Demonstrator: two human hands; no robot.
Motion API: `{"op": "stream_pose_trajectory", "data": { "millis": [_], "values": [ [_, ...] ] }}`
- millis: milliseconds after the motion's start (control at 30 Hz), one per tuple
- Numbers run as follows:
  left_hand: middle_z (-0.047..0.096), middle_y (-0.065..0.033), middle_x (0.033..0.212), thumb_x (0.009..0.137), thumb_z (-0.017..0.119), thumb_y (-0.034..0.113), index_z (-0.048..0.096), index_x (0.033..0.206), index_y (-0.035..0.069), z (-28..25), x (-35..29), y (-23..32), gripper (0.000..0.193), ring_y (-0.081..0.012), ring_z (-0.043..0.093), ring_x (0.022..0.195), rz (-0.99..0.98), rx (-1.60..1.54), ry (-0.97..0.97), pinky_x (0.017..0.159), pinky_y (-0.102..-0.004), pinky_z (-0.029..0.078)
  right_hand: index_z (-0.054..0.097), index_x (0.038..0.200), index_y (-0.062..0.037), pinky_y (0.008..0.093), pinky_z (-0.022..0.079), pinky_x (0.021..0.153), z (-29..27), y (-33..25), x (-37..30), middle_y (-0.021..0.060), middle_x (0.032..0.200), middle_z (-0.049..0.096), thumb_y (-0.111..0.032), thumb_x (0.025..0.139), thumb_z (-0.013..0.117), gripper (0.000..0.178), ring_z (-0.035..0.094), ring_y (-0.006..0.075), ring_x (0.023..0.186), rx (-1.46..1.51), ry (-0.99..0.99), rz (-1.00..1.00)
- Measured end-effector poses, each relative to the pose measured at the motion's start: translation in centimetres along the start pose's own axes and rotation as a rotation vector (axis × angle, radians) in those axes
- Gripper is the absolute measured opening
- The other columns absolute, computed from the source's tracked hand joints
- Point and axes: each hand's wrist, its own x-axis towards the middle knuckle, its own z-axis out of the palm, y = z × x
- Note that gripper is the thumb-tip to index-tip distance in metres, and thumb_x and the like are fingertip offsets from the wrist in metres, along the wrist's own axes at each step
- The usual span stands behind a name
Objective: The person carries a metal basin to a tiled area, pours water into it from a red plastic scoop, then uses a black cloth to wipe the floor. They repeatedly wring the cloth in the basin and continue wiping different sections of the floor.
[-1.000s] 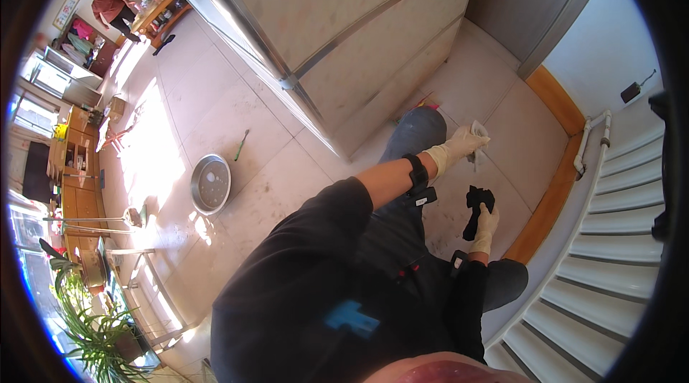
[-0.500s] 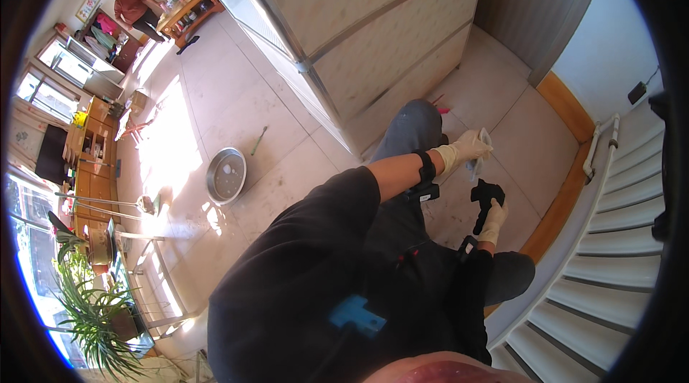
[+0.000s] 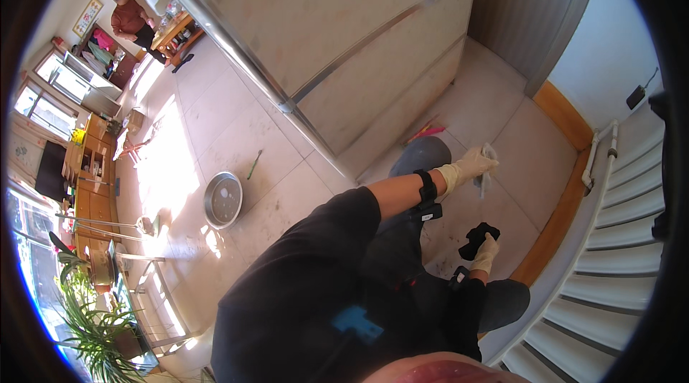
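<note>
My left hand (image 3: 468, 166), in a cream glove, is stretched out low over the tiled floor beside my knee. Its fingers are closed around a pale, whitish, limp crumpled piece (image 3: 486, 181) that hangs down from them; I cannot tell if it is cloth or thin plastic. Nearer to me, my right hand (image 3: 486, 254), gloved alike, grips a soft-looking black thing (image 3: 476, 241), whose kind I cannot make out. Both wrists carry black bands with small boxes.
Left on the floor stands a round metal basin (image 3: 223, 201), with a thin green stick (image 3: 255, 164) near it. A red object (image 3: 431, 129) lies by the large panelled cabinet (image 3: 359, 60). White radiator (image 3: 610, 239) at right. Another person (image 3: 131, 19) stands far left.
The black thing in my right hand has shifted slightly left and down. My left hand stays nearly in place with the pale piece. The view has tilted a little; the far person has turned.
</note>
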Motion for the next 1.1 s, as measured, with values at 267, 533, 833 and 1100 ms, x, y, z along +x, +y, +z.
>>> {"op": "stream_pose_trajectory", "data": {
  "millis": [267, 533, 833, 1100],
  "values": [
    [0.071, -0.0092, 0.090, 0.090, 0.072, 0.022, 0.068, 0.100, 0.001, 0.6, 3.0, 1.3, 0.024, -0.0163, 0.069, 0.079, -0.142, -0.326, -0.041, 0.070, -0.0308, 0.058, 0.068, 0.109, 0.0081, 0.0354, 0.052, 0.077, -0.1, 2.7, 3.9, 0.0150, 0.101, 0.071, -0.026, 0.090, 0.065, 0.039, 0.067, 0.0237, 0.086, -0.427, -0.226, -0.079],
    [0.069, -0.0135, 0.115, 0.095, 0.059, 0.000, 0.064, 0.121, -0.004, -0.9, 3.2, 3.8, 0.027, -0.0189, 0.065, 0.105, 0.350, 0.387, -0.161, 0.091, -0.0324, 0.052, 0.063, 0.125, 0.0000, 0.0414, 0.046, 0.101, -1.1, 4.3, 11.8, 0.0201, 0.129, 0.062, -0.031, 0.086, 0.072, 0.050, 0.058, 0.0366, 0.121, -0.765, -0.031, 0.310],
    [0.059, -0.0232, 0.125, 0.103, 0.049, 0.014, 0.047, 0.135, -0.012, -1.1, 1.5, 4.5, 0.041, -0.0321, 0.061, 0.114, -0.219, -0.426, 0.079, 0.102, -0.0446, 0.048, 0.066, 0.102, -0.0025, 0.0469, 0.047, 0.088, -0.1, 10.0, 10.2, 0.0209, 0.100, 0.064, -0.016, 0.075, 0.069, 0.030, 0.059, 0.0413, 0.099, -1.043, 0.234, -0.588],
    [0.056, -0.0201, 0.133, 0.103, 0.050, 0.020, 0.046, 0.138, -0.006, -2.2, 2.2, 4.7, 0.043, -0.0320, 0.055, 0.123, -0.424, -0.533, 0.113, 0.107, -0.0472, 0.042, 0.060, 0.130, -0.0019, 0.0522, 0.052, 0.088, 4.2, 16.0, -7.4, 0.0315, 0.128, 0.058, -0.049, 0.083, 0.062, 0.066, 0.062, 0.0340, 0.115, -1.456, -1.133, -0.172]
  ]
}}
